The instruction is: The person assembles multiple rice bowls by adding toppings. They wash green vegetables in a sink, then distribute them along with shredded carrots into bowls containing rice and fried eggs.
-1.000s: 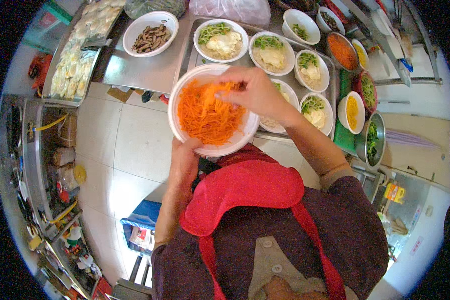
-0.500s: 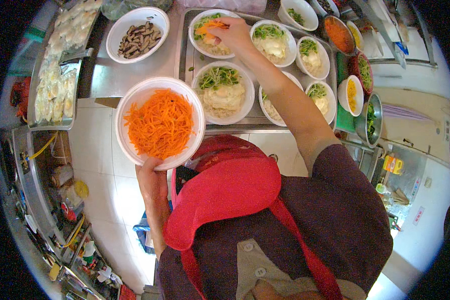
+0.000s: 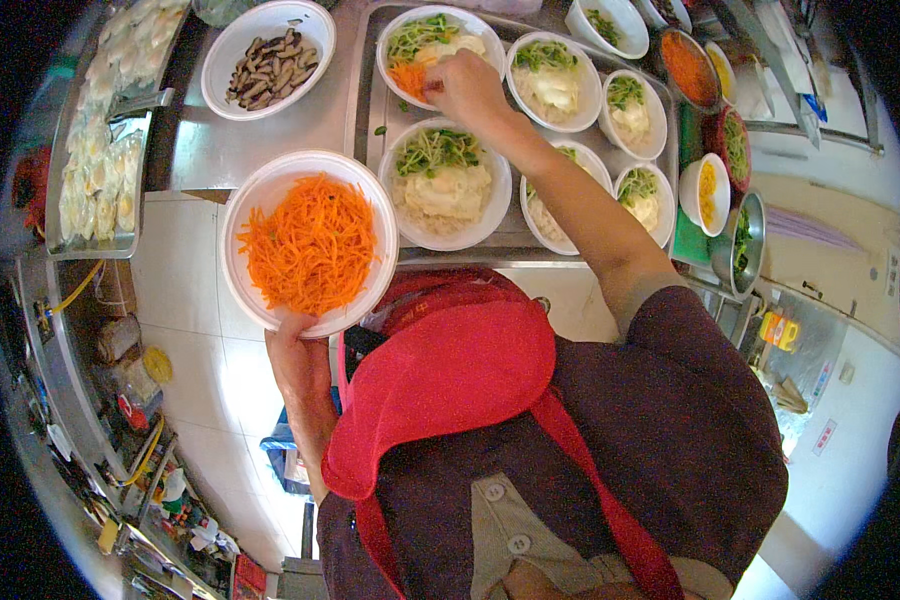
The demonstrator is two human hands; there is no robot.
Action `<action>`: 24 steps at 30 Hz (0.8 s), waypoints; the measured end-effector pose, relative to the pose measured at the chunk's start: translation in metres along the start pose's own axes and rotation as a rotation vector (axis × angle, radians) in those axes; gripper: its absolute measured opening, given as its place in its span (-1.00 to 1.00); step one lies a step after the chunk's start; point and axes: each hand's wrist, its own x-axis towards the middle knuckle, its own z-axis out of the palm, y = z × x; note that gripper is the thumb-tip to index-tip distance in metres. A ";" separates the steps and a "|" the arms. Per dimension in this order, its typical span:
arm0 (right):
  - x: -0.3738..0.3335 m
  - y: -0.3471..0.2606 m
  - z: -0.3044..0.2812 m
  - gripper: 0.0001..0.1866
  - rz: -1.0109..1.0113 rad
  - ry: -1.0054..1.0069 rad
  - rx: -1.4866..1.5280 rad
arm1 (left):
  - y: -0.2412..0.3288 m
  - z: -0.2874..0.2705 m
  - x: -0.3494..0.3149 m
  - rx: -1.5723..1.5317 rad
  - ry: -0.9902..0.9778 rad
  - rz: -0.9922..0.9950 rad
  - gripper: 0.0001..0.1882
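Observation:
My left hand (image 3: 298, 345) grips the near rim of a white bowl (image 3: 232, 245) heaped with shredded carrot (image 3: 310, 245), held level in front of the tray's left side. At the far left of the tray, my right hand (image 3: 470, 92) reaches down into a white bowl of food (image 3: 382, 48). Its bent fingertips are at a small bunch of carrot shreds (image 3: 410, 80), which lies beside green sprouts (image 3: 418, 40) and a fried egg. Just nearer stands another bowl (image 3: 398, 205) with rice, egg and sprouts (image 3: 438, 150), without carrot on top.
More filled bowls (image 3: 555, 85) stand on the metal tray (image 3: 365, 120). A bowl of sliced mushrooms (image 3: 275, 65) sits at the back left, beside a long tray of fried eggs (image 3: 100, 190). Several ingredient bowls line the right, including a metal one with greens (image 3: 740, 240).
My right hand has lowered into the far left bowl, and the carrot shreds now lie at its near left side. The carrot bowl in my left hand has shifted slightly left.

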 end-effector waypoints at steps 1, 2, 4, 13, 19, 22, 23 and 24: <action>-0.001 0.003 0.001 -0.88 0.013 -0.053 -0.016 | -0.001 0.000 0.000 0.012 -0.004 0.003 -0.35; -0.001 0.003 -0.002 -0.88 -0.013 0.011 0.013 | -0.002 -0.003 0.001 0.025 -0.003 -0.013 -0.34; 0.002 0.001 -0.006 -0.87 -0.063 0.139 0.073 | -0.004 -0.007 0.003 0.052 0.000 -0.046 -0.33; 0.035 -0.005 0.011 -0.85 -0.042 0.086 -0.032 | -0.003 0.010 0.000 -0.040 -0.027 -0.020 -0.29; 0.028 0.016 -0.005 -0.83 -0.025 0.150 0.251 | -0.003 0.010 -0.007 0.015 0.069 0.008 -0.30; 0.016 0.015 -0.005 -0.89 -0.040 -0.135 0.036 | -0.002 0.012 -0.008 -0.003 0.024 -0.006 -0.30; 0.011 0.012 -0.006 -0.88 -0.093 -0.083 0.054 | -0.002 0.011 -0.008 -0.019 0.017 -0.009 -0.30; 0.010 0.011 -0.009 -0.88 -0.076 -0.122 0.032 | -0.003 0.011 -0.008 -0.036 0.009 -0.012 -0.30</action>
